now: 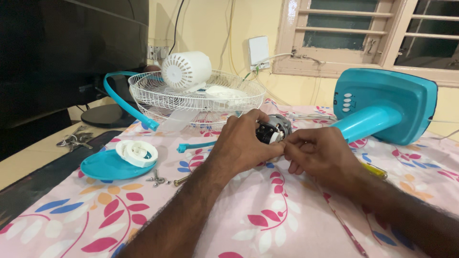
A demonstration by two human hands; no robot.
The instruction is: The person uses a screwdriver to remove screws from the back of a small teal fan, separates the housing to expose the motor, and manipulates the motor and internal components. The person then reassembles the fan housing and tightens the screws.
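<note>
Table (28, 162) under a floral cloth (267, 215). On the cloth: blue disc (103, 167) and screws (160, 180) at left, wire grille (191, 102) far left, blue fan base (382, 112) far right, screwdriver (375, 170) at right. Keys (74, 139) on bare wood, far left.

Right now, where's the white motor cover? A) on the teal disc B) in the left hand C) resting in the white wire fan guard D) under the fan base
C: the white motor cover sits in the white wire fan guard, while both hands, left hand and right hand, hold the fan motor.
</note>
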